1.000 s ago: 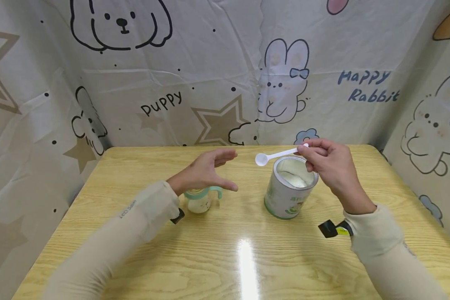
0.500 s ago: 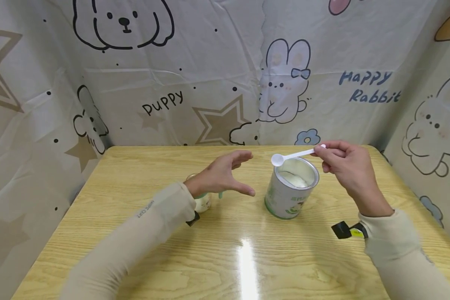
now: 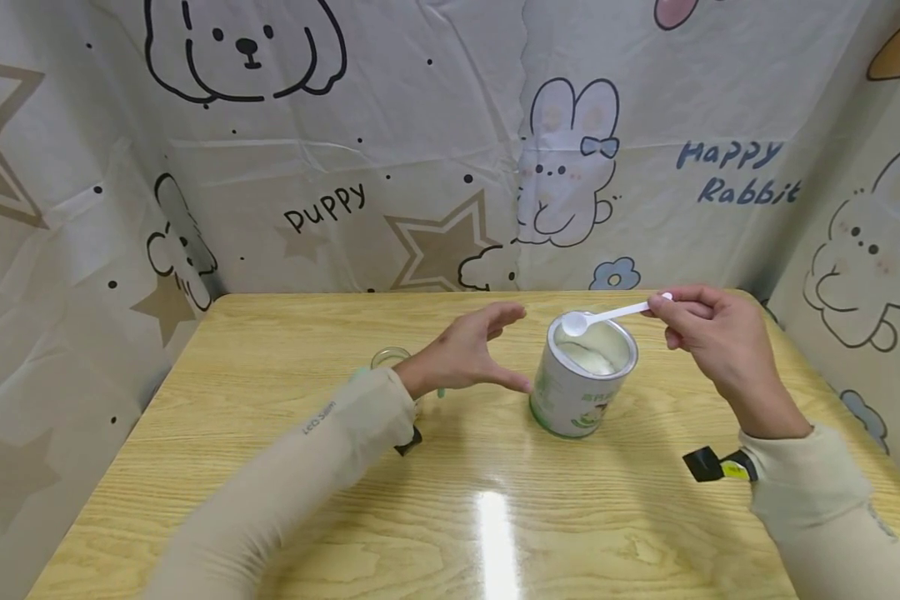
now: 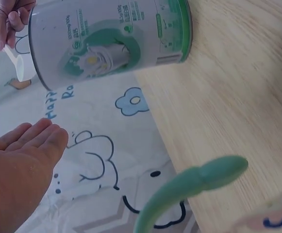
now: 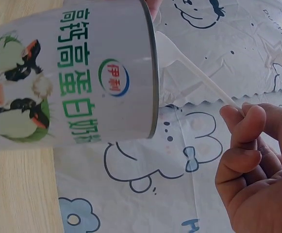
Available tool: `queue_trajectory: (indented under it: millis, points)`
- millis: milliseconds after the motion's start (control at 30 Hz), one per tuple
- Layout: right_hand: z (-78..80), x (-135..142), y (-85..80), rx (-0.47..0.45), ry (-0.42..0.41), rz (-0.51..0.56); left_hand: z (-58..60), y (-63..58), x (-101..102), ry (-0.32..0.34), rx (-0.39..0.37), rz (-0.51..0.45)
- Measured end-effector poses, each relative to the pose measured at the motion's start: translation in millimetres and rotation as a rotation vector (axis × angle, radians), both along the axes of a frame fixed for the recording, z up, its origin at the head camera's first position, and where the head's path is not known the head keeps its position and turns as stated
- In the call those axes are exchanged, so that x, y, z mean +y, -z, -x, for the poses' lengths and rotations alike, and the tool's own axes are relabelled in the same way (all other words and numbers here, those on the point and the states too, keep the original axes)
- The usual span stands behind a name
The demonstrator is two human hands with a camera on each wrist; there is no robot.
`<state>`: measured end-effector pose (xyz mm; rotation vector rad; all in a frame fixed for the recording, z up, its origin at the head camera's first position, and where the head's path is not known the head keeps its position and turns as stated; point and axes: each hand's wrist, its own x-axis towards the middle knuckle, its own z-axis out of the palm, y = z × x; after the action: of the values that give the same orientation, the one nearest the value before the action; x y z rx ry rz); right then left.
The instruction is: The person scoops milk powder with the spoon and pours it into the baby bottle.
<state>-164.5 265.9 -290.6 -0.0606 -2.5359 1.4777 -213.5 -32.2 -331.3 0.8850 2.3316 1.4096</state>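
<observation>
My right hand (image 3: 723, 346) pinches the handle end of a white measuring scoop (image 3: 622, 312). The scoop's bowl overlaps the far-left rim of an open milk powder can (image 3: 579, 400) in the head view. Pale powder (image 3: 592, 361) shows inside the can. My left hand (image 3: 457, 348), thumb and fingers spread apart, reaches toward the can's left side and holds nothing. Behind that wrist stands a baby bottle (image 3: 392, 355), mostly hidden by the arm. Its green handle (image 4: 194, 182) shows in the left wrist view.
Everything stands on a light wood-grain table (image 3: 570, 517). A cloth curtain (image 3: 420, 108) printed with cartoon animals rises at the back and along both sides. Both forearms come in from the front corners.
My left hand has moved right, closer to the can, and its arm now covers more of the bottle. My right hand has shifted right, taking the scoop's bowl from left of the can to over its mouth.
</observation>
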Motion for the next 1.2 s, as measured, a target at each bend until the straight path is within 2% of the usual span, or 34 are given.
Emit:
queue_trajectory:
  millis: [233, 500, 867, 1000, 1200]
  points:
    - [-1.7, 7, 2.0, -0.006, 0.017, -0.027, -1.3, 2.3, 14, -0.003, 0.008, -0.007]
    - [-2.0, 4, 9.4, 0.035, 0.021, -0.181, 0.4, 8.6, 32, -0.006, 0.044, 0.002]
    - [1.9, -9, 19.1, 0.074, 0.008, -0.286, 3.3, 24.3, 50, 0.013, 0.087, -0.077]
    - [4.3, -16, 21.9, 0.101, 0.001, -0.334, 3.6, 26.9, 54, 0.002, 0.081, -0.103]
    - [7.1, -27, 25.6, 0.194, -0.031, -0.443, 2.5, 27.6, 59, -0.031, 0.038, -0.138]
